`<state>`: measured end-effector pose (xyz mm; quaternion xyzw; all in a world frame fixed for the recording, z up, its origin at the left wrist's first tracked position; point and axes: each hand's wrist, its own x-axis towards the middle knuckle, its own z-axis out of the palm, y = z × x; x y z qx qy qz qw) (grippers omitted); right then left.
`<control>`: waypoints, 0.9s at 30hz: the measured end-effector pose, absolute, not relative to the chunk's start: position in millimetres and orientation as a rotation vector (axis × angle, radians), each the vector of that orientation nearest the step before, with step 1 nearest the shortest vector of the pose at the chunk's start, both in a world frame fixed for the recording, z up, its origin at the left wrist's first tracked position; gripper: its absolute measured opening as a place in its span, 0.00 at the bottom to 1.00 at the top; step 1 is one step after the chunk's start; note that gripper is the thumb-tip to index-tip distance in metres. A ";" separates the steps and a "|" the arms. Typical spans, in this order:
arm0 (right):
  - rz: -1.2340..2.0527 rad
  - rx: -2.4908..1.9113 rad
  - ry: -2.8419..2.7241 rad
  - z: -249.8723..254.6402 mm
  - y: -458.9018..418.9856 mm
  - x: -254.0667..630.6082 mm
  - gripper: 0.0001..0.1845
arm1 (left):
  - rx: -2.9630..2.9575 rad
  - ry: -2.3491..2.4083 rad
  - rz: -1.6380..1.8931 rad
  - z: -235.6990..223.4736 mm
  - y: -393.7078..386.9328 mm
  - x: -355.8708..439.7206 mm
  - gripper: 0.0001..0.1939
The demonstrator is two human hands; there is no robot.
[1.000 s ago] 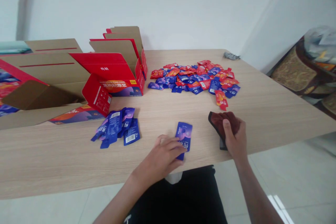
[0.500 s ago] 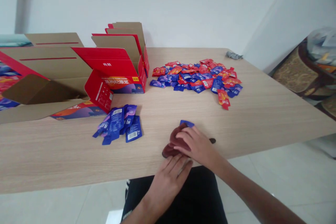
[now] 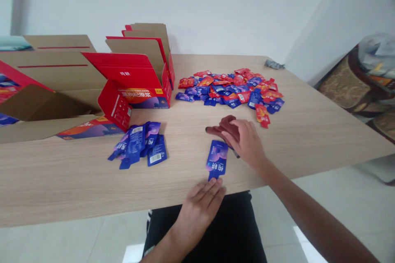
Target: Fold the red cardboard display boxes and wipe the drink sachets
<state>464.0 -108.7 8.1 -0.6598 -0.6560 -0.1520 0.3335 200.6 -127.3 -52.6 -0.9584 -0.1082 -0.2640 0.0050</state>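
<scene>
Fingers of the left hand (image 3: 199, 209), lying close together, are pinning the pouch (image 3: 217, 157) by its neck, ideally flat, while the right hand (image 3: 248, 141) is pinching cloth (image 3: 228, 125) beyond the pouch's far edge.

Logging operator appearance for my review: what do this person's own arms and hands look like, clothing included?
The left hand and right hand are ungloved. Both forearms show no sleeves, watches or cables. A black fabric garment, white-marked at its left edge, covers the lap.
</scene>
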 end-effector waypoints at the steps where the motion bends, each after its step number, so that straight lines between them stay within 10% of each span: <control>1: -0.327 -1.670 -1.760 7.7 -118.6 452.1 0.20 | -3.001 -0.341 -0.837 -53.3 -127.3 201.0 0.18; 27: -0.098 -1.629 -2.141 -25.5 -130.7 436.8 0.17 | -3.075 -0.427 -0.870 -55.0 -131.5 202.4 0.17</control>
